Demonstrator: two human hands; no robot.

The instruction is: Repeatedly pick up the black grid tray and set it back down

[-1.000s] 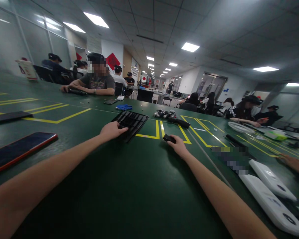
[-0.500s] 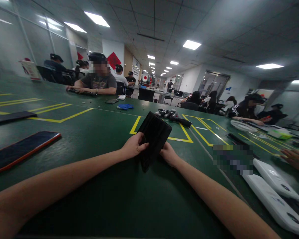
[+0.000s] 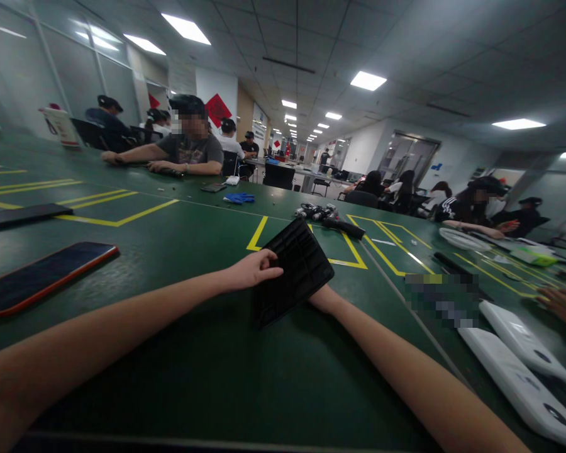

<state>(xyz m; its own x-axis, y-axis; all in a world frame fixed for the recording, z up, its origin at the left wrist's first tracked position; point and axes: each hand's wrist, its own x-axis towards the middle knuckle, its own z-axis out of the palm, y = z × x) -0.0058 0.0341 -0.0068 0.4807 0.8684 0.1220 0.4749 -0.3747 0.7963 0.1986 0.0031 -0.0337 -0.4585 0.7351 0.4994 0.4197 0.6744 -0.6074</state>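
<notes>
Black tray (image 3: pixel 298 267) at frame centre, already tilted up, not yet laid flat, with left hand (image 3: pixel 252 270) at its edge and right hand (image 3: pixel 326 298) partly behind, both grasps unclear.

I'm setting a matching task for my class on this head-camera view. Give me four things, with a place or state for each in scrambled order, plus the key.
Things
1. left hand
2. right hand
3. phone with a red-orange edge
4. crumpled blue item

Places or states
A. lying toward the far side of the green table
B. partly hidden behind the black ridged panel
C. lying flat near the left edge of the picture
D. at the panel's left side, with thumb and fingers in sight

Right pairs: 1-D, 2-B, 3-C, 4-A
</notes>
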